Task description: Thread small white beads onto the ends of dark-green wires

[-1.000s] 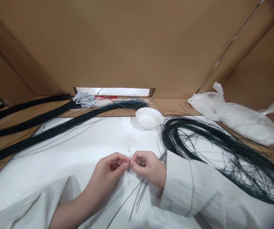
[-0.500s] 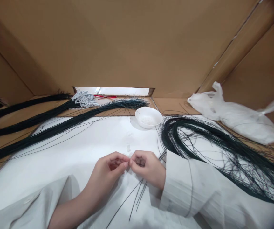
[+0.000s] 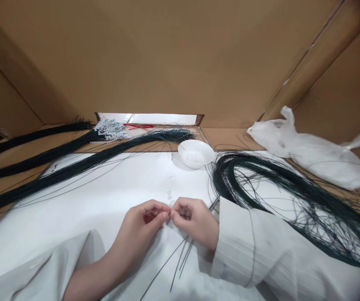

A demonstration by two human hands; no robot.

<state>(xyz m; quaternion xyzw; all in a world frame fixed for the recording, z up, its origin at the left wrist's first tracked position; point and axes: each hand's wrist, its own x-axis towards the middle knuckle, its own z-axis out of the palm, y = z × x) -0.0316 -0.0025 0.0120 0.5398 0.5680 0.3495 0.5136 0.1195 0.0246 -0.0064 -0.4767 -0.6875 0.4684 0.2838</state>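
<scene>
Now both hands, left hand (image 3: pixel 142 219) and right hand (image 3: pixel 194 219), pinch thin wires (image 3: pixel 176 259); long axis slants toward lower left.

A small handcraft workstation for piecework: plain brown cardboard walls (image 3: pixel 180 54) screen off a white-covered tabletop (image 3: pixel 130 184). On it lie long bundles of dark green wire (image 3: pixel 73 167), a tangled dark wire coil (image 3: pixel 280 188), a small round white dish (image 3: pixel 195 153) and a white plastic bag (image 3: pixel 314 159).

One bowl (image 3: pixel 196 153), perhaps one bag (image 3: pixel 311 154).
</scene>
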